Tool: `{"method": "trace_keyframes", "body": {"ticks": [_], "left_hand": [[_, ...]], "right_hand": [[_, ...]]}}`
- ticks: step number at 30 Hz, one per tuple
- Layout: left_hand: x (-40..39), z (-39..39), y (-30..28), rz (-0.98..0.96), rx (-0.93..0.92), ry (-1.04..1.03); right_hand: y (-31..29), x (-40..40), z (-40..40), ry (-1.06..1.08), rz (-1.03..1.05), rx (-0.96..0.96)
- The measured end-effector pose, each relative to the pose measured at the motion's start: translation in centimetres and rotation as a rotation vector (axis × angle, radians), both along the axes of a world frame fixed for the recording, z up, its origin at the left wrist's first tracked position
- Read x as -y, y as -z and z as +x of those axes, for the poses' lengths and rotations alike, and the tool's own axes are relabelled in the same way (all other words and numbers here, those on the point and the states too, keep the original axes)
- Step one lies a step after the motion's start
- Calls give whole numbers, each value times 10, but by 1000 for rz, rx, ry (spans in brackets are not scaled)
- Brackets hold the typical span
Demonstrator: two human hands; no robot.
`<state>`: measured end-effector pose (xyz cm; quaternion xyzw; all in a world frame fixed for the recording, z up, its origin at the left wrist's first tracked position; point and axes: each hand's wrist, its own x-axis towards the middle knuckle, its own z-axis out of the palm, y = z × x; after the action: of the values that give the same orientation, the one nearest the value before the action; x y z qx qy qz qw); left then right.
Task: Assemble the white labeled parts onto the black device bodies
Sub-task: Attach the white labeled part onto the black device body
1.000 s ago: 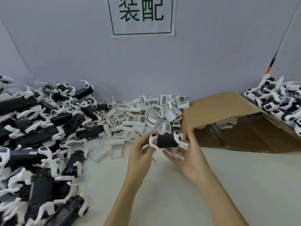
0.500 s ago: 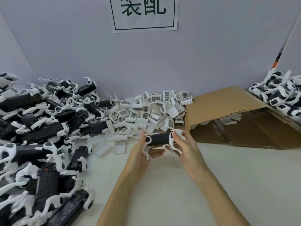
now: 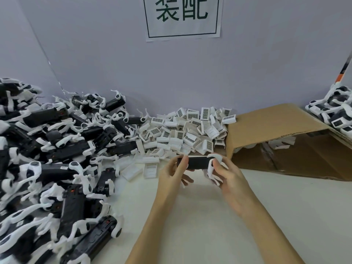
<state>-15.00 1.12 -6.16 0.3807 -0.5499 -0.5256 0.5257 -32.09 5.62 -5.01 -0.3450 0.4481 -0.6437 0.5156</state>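
Between my two hands, just above the table, I hold one black device body (image 3: 198, 162) lying level, with white curved arms at its right end. My left hand (image 3: 172, 173) grips its left end, thumb on top. My right hand (image 3: 226, 175) grips the right end around the white arms. A heap of white labeled parts (image 3: 190, 133) with barcode stickers lies against the wall right behind the body. A big pile of black device bodies (image 3: 57, 159) with white arms fills the left side of the table.
An open cardboard box (image 3: 282, 138) lies on its side at the right, with a few white pieces inside. More black-and-white devices (image 3: 335, 113) are stacked at the far right. A paper sign (image 3: 182, 16) hangs on the grey wall. The white tabletop (image 3: 200, 216) lies below my hands.
Both hands have turned the black body and brought it level, then shifted their grip on its ends. The view has dropped a little lower.
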Motion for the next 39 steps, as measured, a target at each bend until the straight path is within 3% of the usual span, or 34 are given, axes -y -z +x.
{"method": "trace_keyframes", "body": {"ticks": [5, 12, 17, 21, 25, 28, 31, 33, 36, 39], "left_hand": [[0, 0, 3, 44, 64, 105], [-1, 3, 1, -63, 27, 57], [2, 10, 4, -141, 83, 185], [2, 8, 6, -344, 237, 273], [-3, 4, 10, -550, 441, 219], [-7, -3, 14, -439, 401, 152], [-11, -10, 13, -58, 175, 206], [-10, -15, 11, 87, 34, 225], [-8, -17, 11, 136, -76, 186], [-4, -13, 11, 76, -74, 124]], "right_hand": [[0, 1, -5, 42, 17, 13], [5, 2, -1, 36, -61, -115], [8, 5, -5, 105, 16, -194], [4, 3, -9, 64, 41, -21], [6, 4, -15, 133, 149, 173], [2, 5, -12, 140, 73, 337], [-1, 5, -7, 170, -56, 413], [-3, 5, -6, 192, -101, 386], [-3, 3, -5, 144, -85, 300], [-2, 0, -4, -30, -30, 236]]}}
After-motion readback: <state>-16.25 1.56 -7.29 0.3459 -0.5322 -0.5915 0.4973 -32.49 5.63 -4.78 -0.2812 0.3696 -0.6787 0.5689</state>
